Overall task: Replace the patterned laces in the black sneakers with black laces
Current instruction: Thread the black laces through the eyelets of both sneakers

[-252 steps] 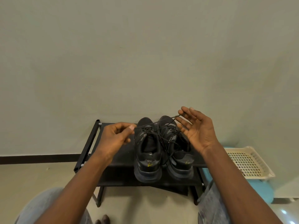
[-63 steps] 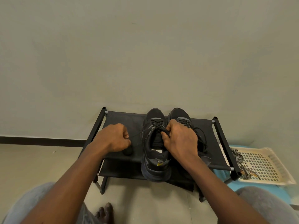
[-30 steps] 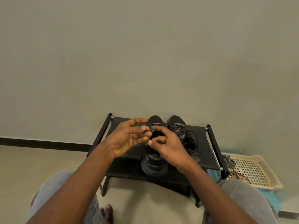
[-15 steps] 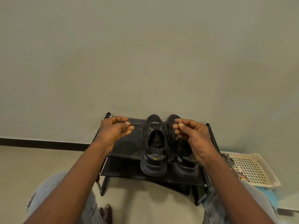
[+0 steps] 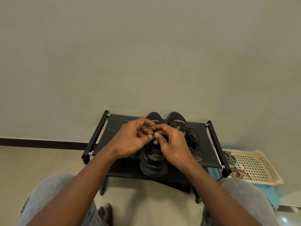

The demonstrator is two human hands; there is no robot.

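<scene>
At the bottom of the frame were my knees and bare toes [image 5: 104, 211]. Above them, at centre, my left hand [image 5: 130, 141] and right hand [image 5: 174, 145] met over the tongue of the centre sneaker [image 5: 154, 165]. Both had their fingers curled in, thumb tips almost touching. I judged they were working the black lace there, but my fingers hid it, so I cannot tell what either hand held.

Just right of it stood the other sneaker [image 5: 176, 120], its black lace [image 5: 193, 139] already threaded, the ends lying in loose loops on the black rack [image 5: 97, 136]. At lower right the patterned laces [image 5: 230, 160] lay heaped on the edge of the cream basket [image 5: 260, 167], out of both shoes.

So the swap looked nearly done; what remained, I judged, was finishing and tying.
</scene>
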